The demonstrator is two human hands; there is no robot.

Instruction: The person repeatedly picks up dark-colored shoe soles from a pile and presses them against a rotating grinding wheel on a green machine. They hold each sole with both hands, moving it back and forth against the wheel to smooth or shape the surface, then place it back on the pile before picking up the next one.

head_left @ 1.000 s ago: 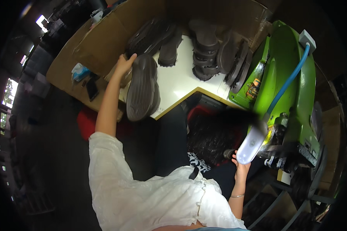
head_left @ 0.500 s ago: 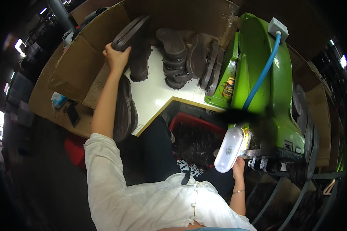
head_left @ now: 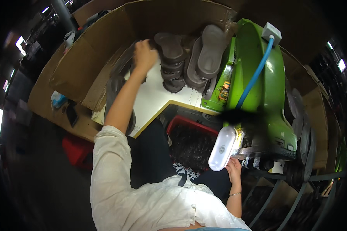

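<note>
My left hand (head_left: 144,57) is raised over the far left of the white tabletop (head_left: 148,94), slightly blurred. Its fingers are loosely bent, and nothing shows in them. Under and beside this hand lie dark shoe soles (head_left: 115,85), partly covered by my forearm. To its right stands a stack of grey-brown soles (head_left: 169,46) with ragged edges. A further sole (head_left: 212,50) lies tilted over others beside the green machine. My right hand (head_left: 234,169) is at the lower end of a white oval lamp (head_left: 223,149), under the machine's front edge; its fingertips are partly hidden.
The green machine (head_left: 272,88) with a blue cable (head_left: 254,73) stands at the right. Cardboard walls (head_left: 81,73) enclose the tabletop. Below its cut-out edge is a red bin (head_left: 173,125) of dark scraps. A phone (head_left: 71,114) lies at the left; metal bars (head_left: 268,200) run at lower right.
My left hand has let go of the pair of soles and moved right. Soles now lie tilted on the group beside the machine. My right hand's fingers have spread a little.
</note>
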